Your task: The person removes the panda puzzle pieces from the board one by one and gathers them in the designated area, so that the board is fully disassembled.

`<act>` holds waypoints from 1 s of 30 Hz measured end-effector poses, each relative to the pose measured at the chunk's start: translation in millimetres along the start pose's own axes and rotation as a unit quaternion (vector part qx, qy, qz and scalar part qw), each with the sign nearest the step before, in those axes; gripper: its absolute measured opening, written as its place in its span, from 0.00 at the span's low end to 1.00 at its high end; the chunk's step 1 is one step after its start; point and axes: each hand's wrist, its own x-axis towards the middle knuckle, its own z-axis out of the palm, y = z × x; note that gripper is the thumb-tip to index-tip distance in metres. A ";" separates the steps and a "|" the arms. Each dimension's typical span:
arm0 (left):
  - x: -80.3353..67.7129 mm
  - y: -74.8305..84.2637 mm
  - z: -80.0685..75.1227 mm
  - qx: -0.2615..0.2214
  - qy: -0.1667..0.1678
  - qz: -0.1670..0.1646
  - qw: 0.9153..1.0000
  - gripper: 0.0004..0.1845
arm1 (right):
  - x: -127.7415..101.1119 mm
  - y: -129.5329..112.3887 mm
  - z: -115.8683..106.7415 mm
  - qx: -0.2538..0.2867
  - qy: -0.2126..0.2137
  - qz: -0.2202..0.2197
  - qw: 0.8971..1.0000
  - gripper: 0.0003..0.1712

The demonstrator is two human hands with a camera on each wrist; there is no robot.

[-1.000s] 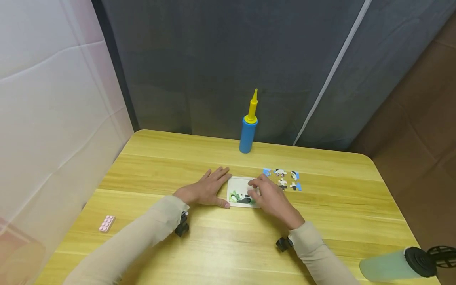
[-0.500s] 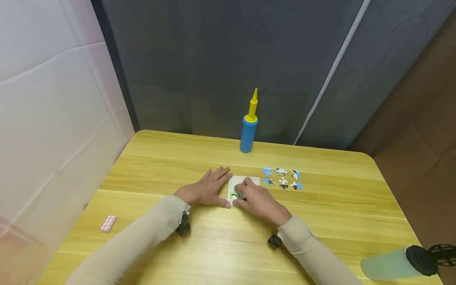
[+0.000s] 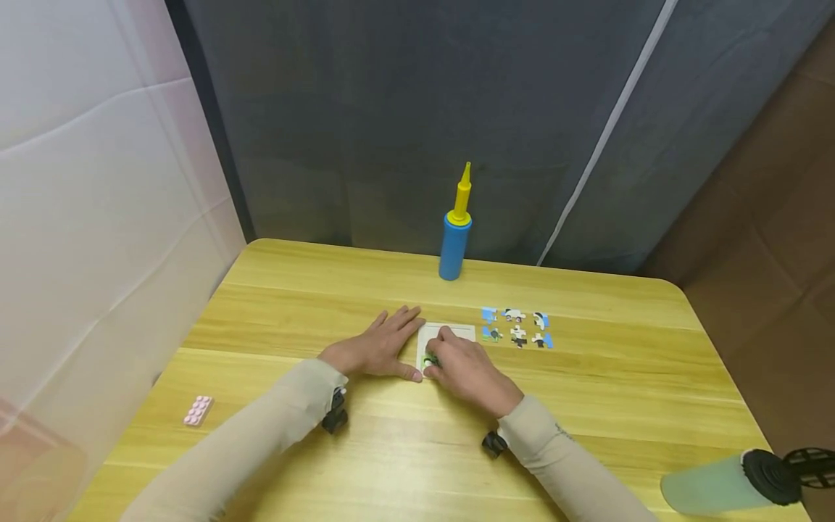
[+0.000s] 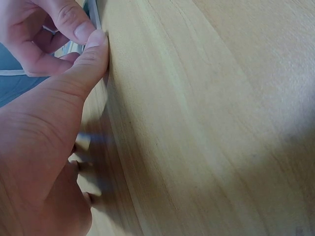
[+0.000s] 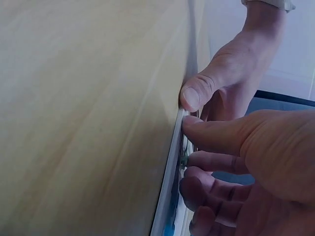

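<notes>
A shallow white puzzle tray (image 3: 463,330) lies on the table, with green-and-white puzzle pieces (image 3: 428,362) along its near side. My left hand (image 3: 381,348) rests palm down beside it, fingers spread, thumb at the tray's near left corner. Over the near left part of the tray is my right hand (image 3: 463,366), its fingers bent and covering most of the pieces. In the right wrist view its thumb touches the tray's rim (image 5: 170,169), and the index fingertip touches a green piece (image 5: 184,161); thumb and finger stay apart.
Several loose puzzle pieces (image 3: 518,333) lie in two rows right of the tray. A blue and yellow hand pump (image 3: 453,246) stands behind. A pink toy brick (image 3: 198,410) lies at left, and a green bottle (image 3: 711,486) with a black lid lies at near right.
My right hand has moved left and down across the tray onto the pieces at its near left corner, uncovering a loose piece at right. My left hand has stayed in place.
</notes>
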 end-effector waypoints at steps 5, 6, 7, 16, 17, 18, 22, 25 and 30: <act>-1.0 0.0 -0.6 0.000 -0.001 0.000 1.000 0.57 | 0.7 -1.8 -1.5 -0.009 0.004 -0.003 1.000 0.16; -1.0 0.1 -0.7 0.000 -0.001 0.000 1.000 0.57 | 1.2 -1.8 -1.7 -0.010 0.002 -0.003 1.000 0.16; -0.9 0.1 -0.7 0.000 -0.001 0.000 1.000 0.57 | 2.0 -1.8 -2.1 -0.011 -0.001 -0.002 1.000 0.15; -0.7 0.6 -1.9 -0.005 -0.004 0.002 1.000 0.57 | 20.5 2.9 -12.4 -0.002 -0.075 0.009 0.997 0.14; -0.8 0.8 -2.2 -0.005 -0.005 0.001 1.000 0.57 | 22.8 4.0 -13.8 0.005 -0.085 0.012 0.996 0.14; -0.9 1.1 -2.4 -0.006 -0.006 0.000 1.000 0.57 | 24.8 5.2 -15.0 0.014 -0.095 0.015 0.995 0.14; -0.4 1.6 -3.1 -0.009 -0.009 -0.004 1.000 0.58 | 29.3 9.6 -17.7 0.050 -0.121 0.028 0.991 0.14; 0.2 1.9 -3.4 -0.009 -0.009 -0.005 1.000 0.58 | 29.8 11.2 -18.2 0.068 -0.123 0.029 0.990 0.14; 0.3 2.3 -3.6 -0.007 -0.010 -0.008 1.000 0.58 | 28.2 11.9 -16.4 0.079 -0.112 0.023 0.990 0.15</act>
